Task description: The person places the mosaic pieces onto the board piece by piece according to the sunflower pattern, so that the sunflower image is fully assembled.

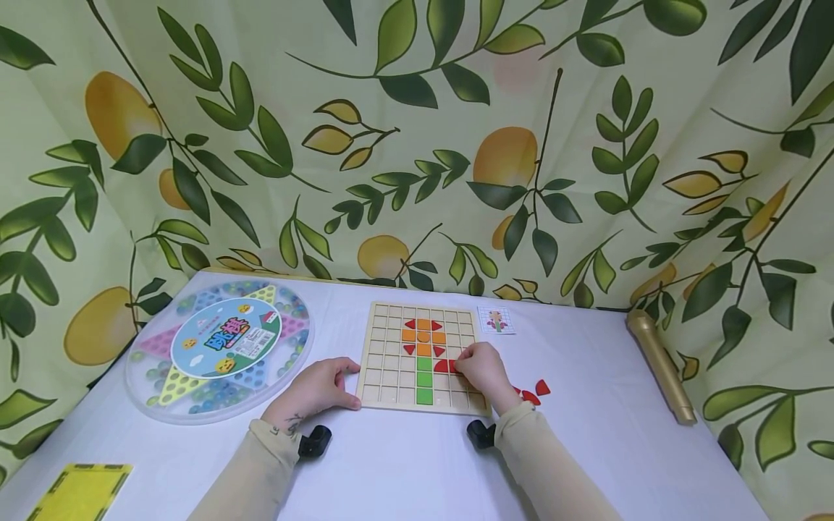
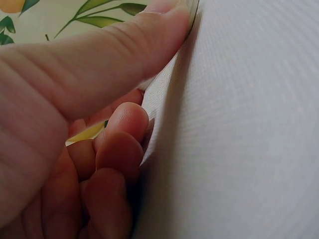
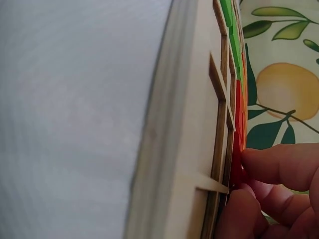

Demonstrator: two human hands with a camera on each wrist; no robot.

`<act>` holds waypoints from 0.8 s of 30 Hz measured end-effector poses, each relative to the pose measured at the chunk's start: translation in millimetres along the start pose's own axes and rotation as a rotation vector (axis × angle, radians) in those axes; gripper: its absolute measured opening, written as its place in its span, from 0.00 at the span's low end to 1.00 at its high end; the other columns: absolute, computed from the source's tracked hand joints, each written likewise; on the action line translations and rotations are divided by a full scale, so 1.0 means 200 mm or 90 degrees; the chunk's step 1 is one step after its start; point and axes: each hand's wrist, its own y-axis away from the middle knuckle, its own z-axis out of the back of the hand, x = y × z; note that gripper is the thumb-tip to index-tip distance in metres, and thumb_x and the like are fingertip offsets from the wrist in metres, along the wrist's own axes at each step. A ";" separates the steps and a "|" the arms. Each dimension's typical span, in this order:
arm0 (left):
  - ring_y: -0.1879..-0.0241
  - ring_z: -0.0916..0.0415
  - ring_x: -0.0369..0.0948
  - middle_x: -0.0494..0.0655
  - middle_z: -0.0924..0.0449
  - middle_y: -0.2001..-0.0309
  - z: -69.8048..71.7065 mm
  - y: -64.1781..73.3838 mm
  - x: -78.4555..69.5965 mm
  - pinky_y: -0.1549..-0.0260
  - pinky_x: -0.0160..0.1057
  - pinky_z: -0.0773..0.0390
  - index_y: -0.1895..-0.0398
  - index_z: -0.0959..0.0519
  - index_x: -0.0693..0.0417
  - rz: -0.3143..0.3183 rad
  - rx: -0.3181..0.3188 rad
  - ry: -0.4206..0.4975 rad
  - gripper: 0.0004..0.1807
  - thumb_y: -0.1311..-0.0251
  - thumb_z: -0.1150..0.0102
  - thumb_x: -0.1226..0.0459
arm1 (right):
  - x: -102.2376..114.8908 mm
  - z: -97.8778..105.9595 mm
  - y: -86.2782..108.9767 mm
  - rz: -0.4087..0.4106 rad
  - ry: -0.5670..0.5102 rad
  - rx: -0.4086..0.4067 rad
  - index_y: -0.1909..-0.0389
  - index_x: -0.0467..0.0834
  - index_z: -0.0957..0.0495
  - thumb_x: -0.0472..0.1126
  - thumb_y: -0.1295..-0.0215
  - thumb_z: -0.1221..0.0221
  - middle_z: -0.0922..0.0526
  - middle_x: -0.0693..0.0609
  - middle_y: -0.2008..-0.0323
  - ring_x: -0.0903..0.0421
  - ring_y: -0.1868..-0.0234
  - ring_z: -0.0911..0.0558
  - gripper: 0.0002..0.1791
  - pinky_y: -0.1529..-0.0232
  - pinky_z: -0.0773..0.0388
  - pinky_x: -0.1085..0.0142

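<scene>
A wooden grid board (image 1: 391, 376) lies on the table, bearing a figure of orange, red and green pieces. My left hand (image 1: 316, 387) rests at the board's left edge, thumb and index finger spread along it. In the left wrist view, its thumb (image 2: 119, 64) meets the board edge while the other fingers curl below. Over the right half of the board, my right hand (image 1: 485, 369) pinches a red piece (image 3: 237, 159) between thumb and fingertips. Another red piece (image 1: 440, 366) sits just left of it, beside the column of green squares (image 1: 424, 380).
Loose red pieces (image 1: 531, 398) lie right of the board, partly behind the right wrist. A small pattern card (image 1: 496, 320) is by the upper right corner. At left stands a round clear marble-game box (image 1: 224, 340); a yellow sheet (image 1: 81, 492) lies nearer, a gold tube (image 1: 661, 365) far right.
</scene>
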 end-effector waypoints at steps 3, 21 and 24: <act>0.81 0.38 0.39 0.44 0.33 0.81 0.00 0.00 0.00 0.80 0.35 0.39 0.53 0.22 0.49 -0.004 -0.001 -0.001 0.31 0.68 0.24 0.61 | 0.00 0.00 0.00 0.001 0.010 -0.001 0.75 0.40 0.22 0.38 0.45 0.39 0.24 0.48 0.74 0.54 0.73 0.27 0.05 0.77 0.32 0.69; 0.81 0.38 0.39 0.44 0.33 0.81 0.00 0.00 0.01 0.79 0.35 0.39 0.53 0.22 0.49 0.000 -0.004 -0.004 0.31 0.68 0.24 0.61 | -0.19 0.39 0.04 -0.049 0.005 -0.046 0.54 0.35 0.24 0.41 0.38 0.45 0.24 0.40 0.59 0.50 0.67 0.27 0.16 0.72 0.26 0.66; 0.81 0.38 0.39 0.44 0.33 0.81 -0.01 0.00 0.01 0.79 0.35 0.39 0.53 0.22 0.49 -0.002 -0.005 -0.006 0.31 0.68 0.24 0.61 | -0.27 0.45 0.05 -0.069 0.030 -0.044 0.53 0.34 0.25 0.40 0.39 0.44 0.24 0.38 0.59 0.49 0.67 0.26 0.17 0.69 0.24 0.64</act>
